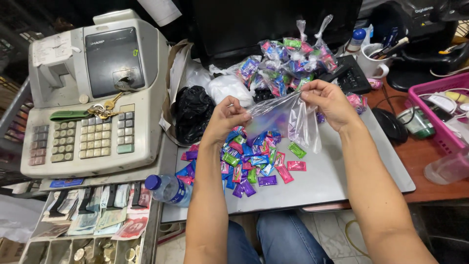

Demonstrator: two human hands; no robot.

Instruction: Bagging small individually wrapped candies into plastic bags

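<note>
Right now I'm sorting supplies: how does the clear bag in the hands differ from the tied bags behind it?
The clear bag is open, slack and looks empty, stretched between the left hand and right hand. The tied bags are knotted shut, stuffed with colourful candies and resting in a heap. Both are small transparent plastic.

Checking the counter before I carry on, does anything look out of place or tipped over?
A water bottle lies on its side at the tray's edge, above the open cash drawer.
</note>
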